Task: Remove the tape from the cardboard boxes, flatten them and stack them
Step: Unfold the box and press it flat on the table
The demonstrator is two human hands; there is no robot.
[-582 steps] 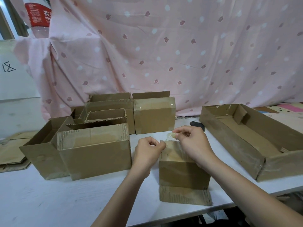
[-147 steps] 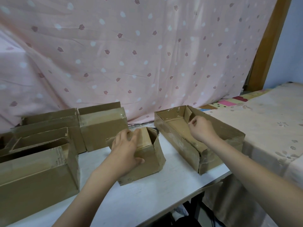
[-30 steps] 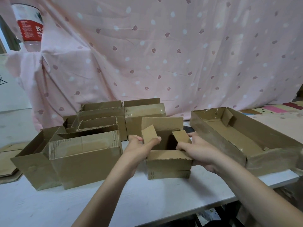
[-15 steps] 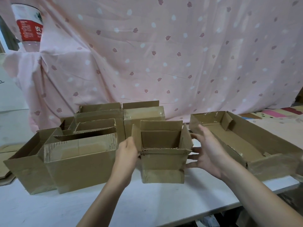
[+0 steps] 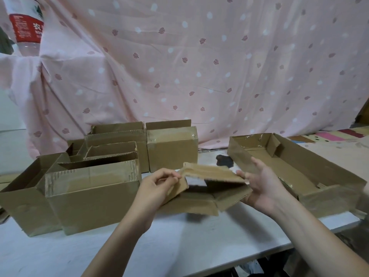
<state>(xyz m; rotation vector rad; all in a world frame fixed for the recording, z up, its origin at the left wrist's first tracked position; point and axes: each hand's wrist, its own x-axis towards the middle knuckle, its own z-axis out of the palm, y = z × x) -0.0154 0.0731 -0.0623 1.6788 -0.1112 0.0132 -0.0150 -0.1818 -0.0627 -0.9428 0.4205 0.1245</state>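
A small cardboard box [image 5: 209, 173], its flaps spread and its walls nearly collapsed, lies between my hands over the white table [image 5: 179, 242]. My left hand [image 5: 159, 186] pinches its left edge between thumb and fingers. My right hand [image 5: 261, 186] presses the right side with straight fingers, palm turned toward the box. Several taped boxes stand at the left: a large one in front [image 5: 93, 196], an open one beside it [image 5: 24, 188], and a taped one [image 5: 172, 148] at the back.
A long shallow cardboard tray [image 5: 289, 168] sits at the right. A pink patterned curtain [image 5: 199, 66] hangs behind the table. A plastic bottle [image 5: 26, 27] stands at the upper left. The table's front edge runs near my forearms.
Half a second ago the small box stood upright and open between my hands; now it is pushed sideways and almost flat. My left hand has taken hold of its left edge.
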